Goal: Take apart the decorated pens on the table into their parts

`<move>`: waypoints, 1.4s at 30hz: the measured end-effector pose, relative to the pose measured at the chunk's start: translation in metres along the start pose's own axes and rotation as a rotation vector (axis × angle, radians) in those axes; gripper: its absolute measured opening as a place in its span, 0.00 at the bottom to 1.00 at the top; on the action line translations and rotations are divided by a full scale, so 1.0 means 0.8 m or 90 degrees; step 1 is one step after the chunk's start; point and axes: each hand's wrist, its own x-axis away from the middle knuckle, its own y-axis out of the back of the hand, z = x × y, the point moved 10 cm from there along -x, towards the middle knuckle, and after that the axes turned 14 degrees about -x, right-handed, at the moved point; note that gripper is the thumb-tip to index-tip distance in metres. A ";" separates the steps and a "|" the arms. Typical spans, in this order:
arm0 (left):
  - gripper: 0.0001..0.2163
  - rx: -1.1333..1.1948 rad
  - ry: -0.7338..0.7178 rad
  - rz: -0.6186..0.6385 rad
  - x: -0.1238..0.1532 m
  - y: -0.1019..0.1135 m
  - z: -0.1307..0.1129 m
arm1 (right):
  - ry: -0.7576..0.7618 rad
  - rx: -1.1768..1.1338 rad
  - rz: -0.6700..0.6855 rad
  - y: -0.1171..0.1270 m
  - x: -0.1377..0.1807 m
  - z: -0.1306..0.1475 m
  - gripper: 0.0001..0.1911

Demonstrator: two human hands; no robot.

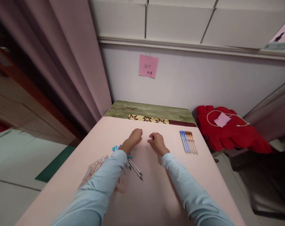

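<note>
My left hand (135, 136) is just above the far middle of the table, with its fingers curled closed. What it holds, if anything, is hidden. Close by on its right, my right hand (158, 143) has thumb and fingers bent together in a pinch. Anything in that pinch is too small to make out. A tiny thin piece (146, 147) lies between the hands on the pink tabletop. Beneath my left wrist are light-blue pen parts (114, 148), partly covered by the sleeve. White pen refills with dark tips (136, 168) lie nearer to me.
Several clear pen barrels (94, 164) are heaped beside my left forearm. To the right, blue pens (185, 142) and brown-topped pens (191, 142) form a neat row. The pink tabletop (203, 188) ends near a wall with a pink note (148, 66). Red cloth (241, 135) lies beyond its right edge.
</note>
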 end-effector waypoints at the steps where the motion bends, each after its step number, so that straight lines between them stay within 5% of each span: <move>1: 0.13 0.011 -0.011 -0.002 -0.002 -0.001 -0.007 | 0.006 -0.004 0.003 0.000 -0.002 0.001 0.08; 4: 0.11 0.038 -0.028 -0.015 -0.006 0.002 -0.014 | 0.010 -0.005 -0.018 0.017 -0.008 -0.006 0.07; 8: 0.11 0.043 0.035 -0.072 -0.015 0.016 0.019 | -0.036 0.039 -0.106 0.056 -0.024 -0.030 0.12; 12: 0.11 0.044 0.062 -0.091 -0.027 0.013 0.036 | -0.044 0.063 -0.084 0.046 -0.043 -0.034 0.11; 19: 0.09 0.070 -0.049 -0.051 -0.021 -0.009 -0.019 | 0.027 0.064 0.039 -0.003 -0.033 -0.005 0.09; 28: 0.11 0.105 -0.044 -0.008 0.029 -0.015 -0.051 | 0.078 0.035 0.115 -0.003 0.009 0.004 0.13; 32: 0.15 0.115 -0.028 0.018 0.045 -0.011 -0.033 | 0.060 0.009 0.068 0.049 0.026 -0.010 0.14; 38: 0.18 0.097 0.005 0.019 0.051 -0.015 -0.029 | -0.225 0.218 -0.169 0.202 0.065 -0.103 0.14; 42: 0.13 0.098 0.020 -0.007 0.047 -0.014 -0.051 | -0.310 0.290 -0.155 0.231 0.079 -0.127 0.18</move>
